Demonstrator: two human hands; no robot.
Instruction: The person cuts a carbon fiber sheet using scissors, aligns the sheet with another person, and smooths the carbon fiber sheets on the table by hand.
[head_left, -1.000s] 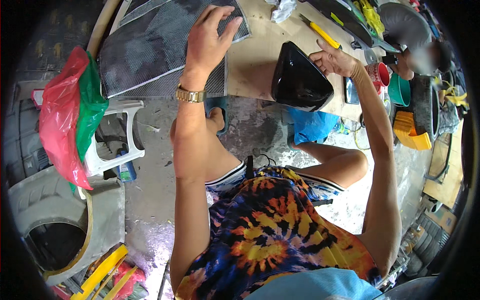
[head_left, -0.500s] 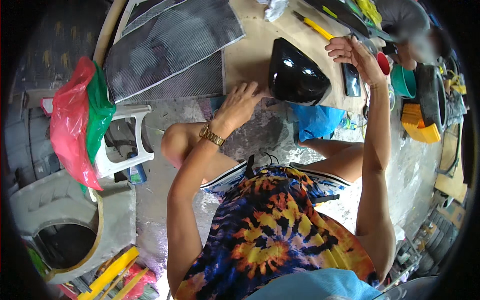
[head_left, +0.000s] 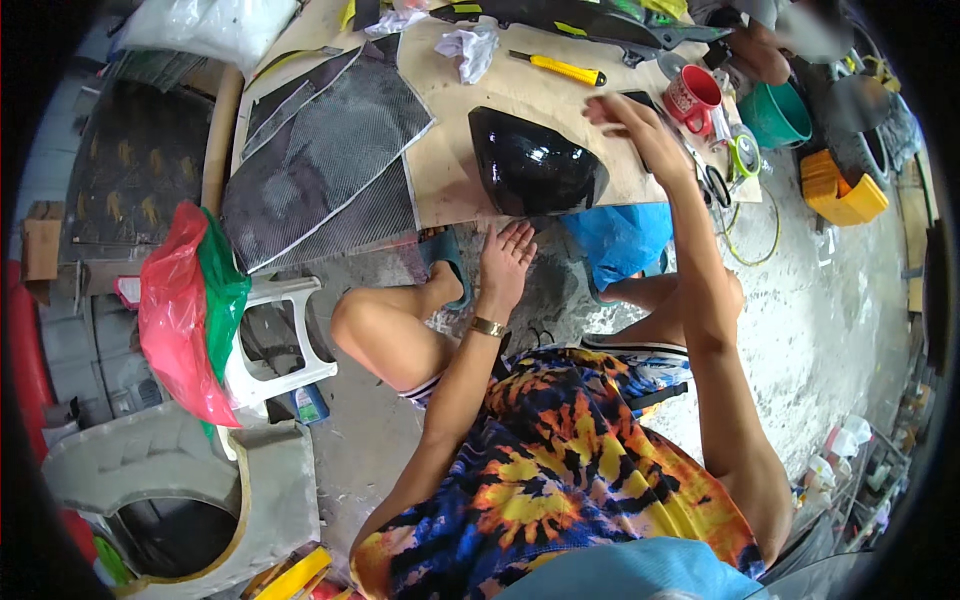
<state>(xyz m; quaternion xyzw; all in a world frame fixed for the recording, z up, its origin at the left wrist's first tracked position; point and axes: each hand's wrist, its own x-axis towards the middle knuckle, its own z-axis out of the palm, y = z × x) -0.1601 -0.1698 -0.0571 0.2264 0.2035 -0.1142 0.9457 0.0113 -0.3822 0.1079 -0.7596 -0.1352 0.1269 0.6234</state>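
Observation:
A glossy black curved panel (head_left: 540, 165) lies at the near edge of the wooden tabletop (head_left: 455, 130). Just below that edge, my left hand (head_left: 508, 262) is turned palm up, fingers spread, holding nothing and close to the panel's lower rim. My right hand (head_left: 640, 130) hovers over the board to the right of the panel, its fingers stretched out and slightly blurred, with no object in them. Partly behind this hand lies a dark phone (head_left: 640, 98). Sheets of black woven carbon-look cloth (head_left: 335, 140) with pale edges are spread left of the panel.
A yellow utility knife (head_left: 565, 70), crumpled white paper (head_left: 468, 52), a red mug (head_left: 692, 95), scissors (head_left: 712, 180) and a green tape roll (head_left: 744, 154) lie around the board. A teal bucket (head_left: 778, 115) stands at right. A white stool (head_left: 285, 350) stands left. Another person sits at far right.
My left hand has turned from palm down to palm up and dropped below the table edge. My right hand has shifted left toward the panel. The view has shifted, showing more of the tabletop.

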